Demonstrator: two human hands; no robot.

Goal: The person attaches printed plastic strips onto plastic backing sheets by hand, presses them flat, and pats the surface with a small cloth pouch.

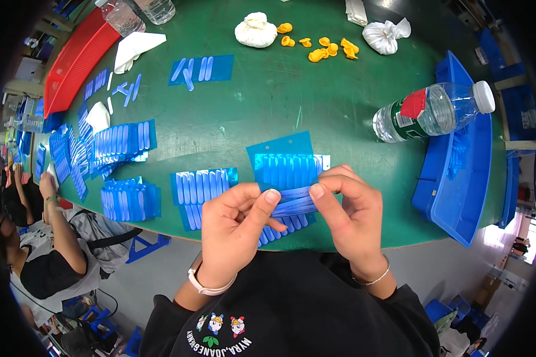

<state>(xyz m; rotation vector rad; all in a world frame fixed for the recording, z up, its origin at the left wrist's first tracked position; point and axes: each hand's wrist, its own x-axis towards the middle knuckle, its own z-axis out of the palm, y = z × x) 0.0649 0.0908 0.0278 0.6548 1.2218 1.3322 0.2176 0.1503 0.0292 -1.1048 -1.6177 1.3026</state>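
My left hand (232,229) and my right hand (352,225) meet near the table's front edge, thumbs pressed against fingers. Stretched between them is a shiny blue-violet printed strip (296,201), one end pinched in each hand. Below the strip, partly hidden by my hands, lies a blue film sheet (286,169) with a row of long rounded blue pieces on it. Just left of my left hand rests another sheet of rounded blue pieces (196,187). A plain blue film (286,144) shows behind the nearer sheet.
Stacked blue sheets (125,143) and loose pieces crowd the left, near a red tray (77,65). Yellow finger cots (333,49) lie at the back between white tied bundles (256,31). On the right, a water bottle (435,110) leans on a blue bin (452,196). A person (53,250) sits left.
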